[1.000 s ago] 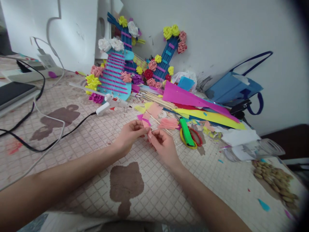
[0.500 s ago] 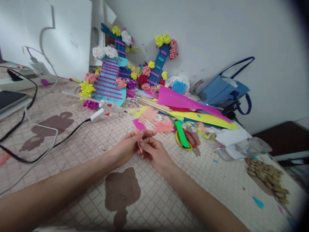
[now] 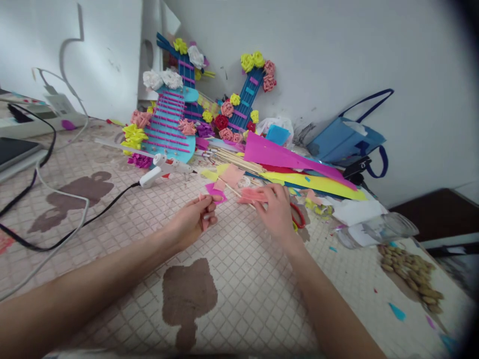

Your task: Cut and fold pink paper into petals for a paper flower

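My left hand (image 3: 198, 214) is closed on a small folded piece of pink paper (image 3: 204, 223), which shows between its fingers. A purple paper scrap (image 3: 217, 192) lies on the table just beyond the fingertips. Farther right, my right hand (image 3: 277, 212) has its thumb and fingers around the end of a small stack of pink paper strips (image 3: 249, 195). Behind that hand, the red and yellow handles of the scissors (image 3: 298, 215) are partly hidden, and the green-handled tool is covered.
A white glue gun (image 3: 159, 172) with a black cord lies at left. Paper guitars (image 3: 168, 122) with paper flowers lean against the wall. Wooden sticks (image 3: 239, 162), purple sheets (image 3: 292, 158), a clear plastic cup (image 3: 392, 227), peanuts (image 3: 411, 274) and a blue bag (image 3: 344, 139) are around.
My hands have parted. The right one has moved right and away from me onto the pink strips, covering the green-handled tool. The left keeps its pink piece, having shifted slightly left.
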`<state>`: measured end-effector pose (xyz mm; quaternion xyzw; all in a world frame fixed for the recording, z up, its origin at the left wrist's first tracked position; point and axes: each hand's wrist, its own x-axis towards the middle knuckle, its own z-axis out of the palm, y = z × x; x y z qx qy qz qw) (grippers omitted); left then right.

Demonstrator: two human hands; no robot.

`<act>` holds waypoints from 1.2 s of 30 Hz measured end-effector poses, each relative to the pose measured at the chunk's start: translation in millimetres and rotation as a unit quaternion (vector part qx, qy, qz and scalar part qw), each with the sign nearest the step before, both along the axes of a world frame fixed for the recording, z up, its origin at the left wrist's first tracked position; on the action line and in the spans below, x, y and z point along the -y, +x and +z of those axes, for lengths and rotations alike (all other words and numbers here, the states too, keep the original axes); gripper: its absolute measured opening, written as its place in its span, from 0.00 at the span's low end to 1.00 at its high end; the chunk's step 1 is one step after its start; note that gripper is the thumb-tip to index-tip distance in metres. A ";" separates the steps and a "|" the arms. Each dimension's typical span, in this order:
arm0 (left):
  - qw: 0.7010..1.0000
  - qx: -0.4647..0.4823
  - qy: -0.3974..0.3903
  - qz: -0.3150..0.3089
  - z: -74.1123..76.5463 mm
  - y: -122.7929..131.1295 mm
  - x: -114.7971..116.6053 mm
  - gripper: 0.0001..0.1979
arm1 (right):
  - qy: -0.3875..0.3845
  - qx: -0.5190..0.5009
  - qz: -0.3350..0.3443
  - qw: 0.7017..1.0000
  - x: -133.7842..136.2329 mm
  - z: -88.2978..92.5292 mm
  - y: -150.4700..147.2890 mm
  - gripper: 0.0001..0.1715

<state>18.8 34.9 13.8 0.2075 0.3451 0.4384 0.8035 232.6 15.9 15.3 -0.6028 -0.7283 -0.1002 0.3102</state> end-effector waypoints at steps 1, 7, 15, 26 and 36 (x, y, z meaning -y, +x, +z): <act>1.000 -0.003 -0.004 -0.010 0.1 0.2 0.7 0.09 | -0.005 0.030 -0.007 1.000 -2.6 -2.3 5.2 0.11; 0.999 -0.018 0.005 -0.043 -1.7 0.8 2.1 0.09 | -0.030 0.089 -0.028 0.995 -7.1 -11.6 12.4 0.07; 0.984 -0.090 0.132 -0.079 -4.4 0.7 8.0 0.12 | -0.146 -0.399 0.056 0.904 3.7 3.5 -12.5 0.06; 0.954 -0.178 0.211 -0.113 -7.3 0.9 10.1 0.16 | -0.286 -0.487 0.173 0.807 17.4 -5.0 -44.4 0.12; 0.947 -0.219 0.193 -0.135 -11.3 -1.3 8.1 0.19 | -0.054 0.030 0.020 0.998 -3.7 -5.8 12.8 0.08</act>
